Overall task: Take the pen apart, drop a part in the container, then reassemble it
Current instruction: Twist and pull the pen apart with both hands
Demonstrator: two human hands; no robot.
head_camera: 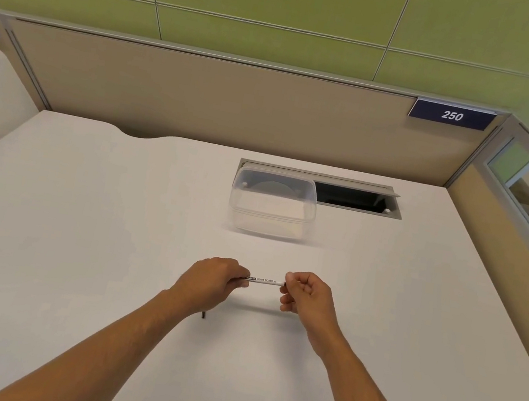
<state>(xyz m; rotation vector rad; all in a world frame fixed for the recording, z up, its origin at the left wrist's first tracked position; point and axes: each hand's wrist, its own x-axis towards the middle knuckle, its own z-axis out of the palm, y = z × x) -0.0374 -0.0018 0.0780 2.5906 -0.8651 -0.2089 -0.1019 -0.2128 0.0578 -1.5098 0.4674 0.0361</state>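
A slim white whiteboard pen [265, 280] is held level above the white desk, lying left to right. My left hand [214, 280] is closed around its left end and hides that end. My right hand [305, 293] pinches its right end between thumb and fingers. A clear plastic container [271, 217] with its lid on stands on the desk well beyond the hands, towards the back. A small dark piece [203, 314] shows on the desk just below my left wrist, mostly hidden by the forearm; I cannot tell what it is.
A metal cable hatch [356, 199] with an open dark slot is set into the white desk [76, 240] behind the container. Beige partition walls [203, 97] close the desk at the back and the right. A blue sign reading 250 [452, 115] hangs at the upper right.
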